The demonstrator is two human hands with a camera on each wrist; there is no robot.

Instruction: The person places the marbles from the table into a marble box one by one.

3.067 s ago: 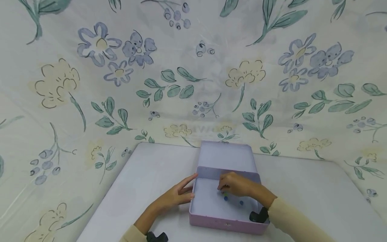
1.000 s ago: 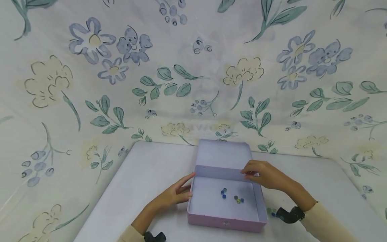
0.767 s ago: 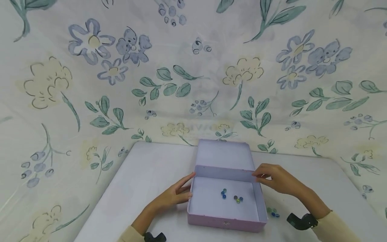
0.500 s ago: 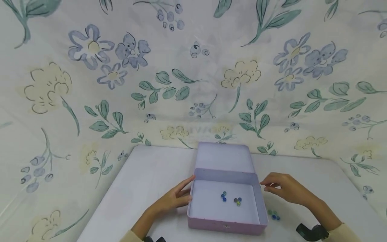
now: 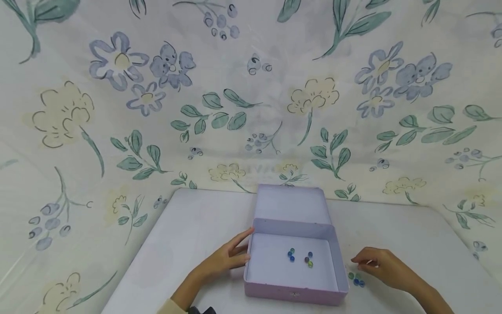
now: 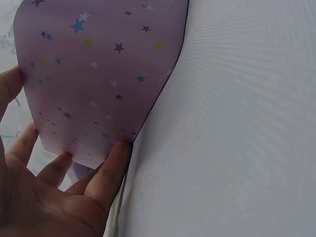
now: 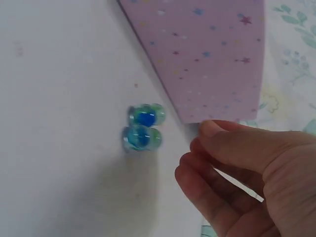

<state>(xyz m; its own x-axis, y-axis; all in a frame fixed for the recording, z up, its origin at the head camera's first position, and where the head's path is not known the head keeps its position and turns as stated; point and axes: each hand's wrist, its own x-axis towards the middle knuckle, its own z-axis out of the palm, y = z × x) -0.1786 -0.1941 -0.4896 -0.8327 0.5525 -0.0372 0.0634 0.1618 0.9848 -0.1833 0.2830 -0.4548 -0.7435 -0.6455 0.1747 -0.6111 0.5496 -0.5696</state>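
Observation:
A lilac tin box [image 5: 296, 293], its lid [image 5: 292, 203] folded back, stands on the table. Inside, on the left, lie a few blue and green glass marbles [image 5: 292, 258]; farther right sit blue, brown and yellow-green ones [image 5: 310, 264]. My left hand [image 5: 223, 257] rests its spread fingers against the box's left side, which shows a star print [image 6: 98, 74] in the left wrist view. Just right of the box is a small heap of green and blue marbles [image 5: 356, 282]. Over the table beside that heap, my right hand [image 5: 386, 267] has loosely bent fingers, with nothing visible between them.
The white table [image 5: 196, 218] runs out to both sides of the box. Behind it hangs a floral-patterned backdrop [image 5: 251, 109]. A dark wrist camera [image 5: 201, 310] shows at the bottom edge, by the left sleeve [image 5: 172, 306].
My right hand has left the inside of the box, crossed its right wall and come down near the outside marbles. The marbles inside have shifted slightly. My left hand keeps its place.

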